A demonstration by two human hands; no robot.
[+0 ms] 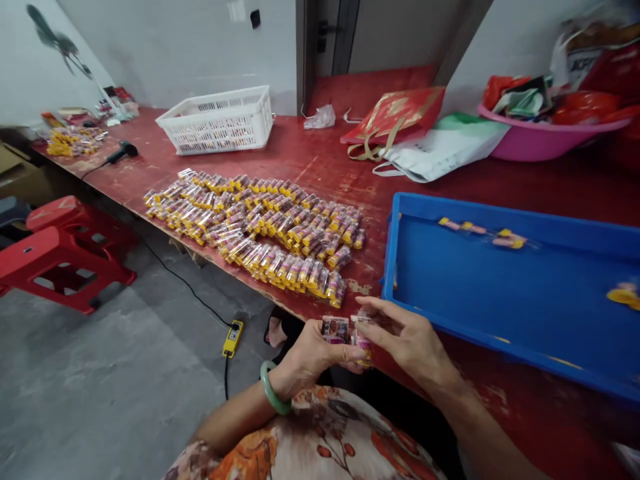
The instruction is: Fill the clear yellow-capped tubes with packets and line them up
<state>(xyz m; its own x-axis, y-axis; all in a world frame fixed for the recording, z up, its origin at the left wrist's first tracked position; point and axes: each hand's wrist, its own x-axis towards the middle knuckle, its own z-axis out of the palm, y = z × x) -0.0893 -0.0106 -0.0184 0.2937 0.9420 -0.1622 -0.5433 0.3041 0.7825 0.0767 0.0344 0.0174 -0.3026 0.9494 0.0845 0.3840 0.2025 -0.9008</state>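
Note:
My left hand (313,353), with a green bangle (274,388) at its wrist, grips small wrapped packets (336,330) between thumb and fingers. Thumb and fingers of my right hand (407,340) close on a clear-wrapped packet (361,337) right beside them. Both hands are close together at the table's front edge, above my lap. Beyond them, rows of similar packets with yellow ends (280,233) lie on the red table (320,173). To the right is a blue tray (465,280) with a few yellow and pink pieces (510,239) inside.
A white basket (217,123) stands at the back left, near a dark hair dryer (123,152). Bags (445,150) and a pink basin (535,140) are at the back right. Red stools (65,257) and a yellow power strip (233,339) are on the floor.

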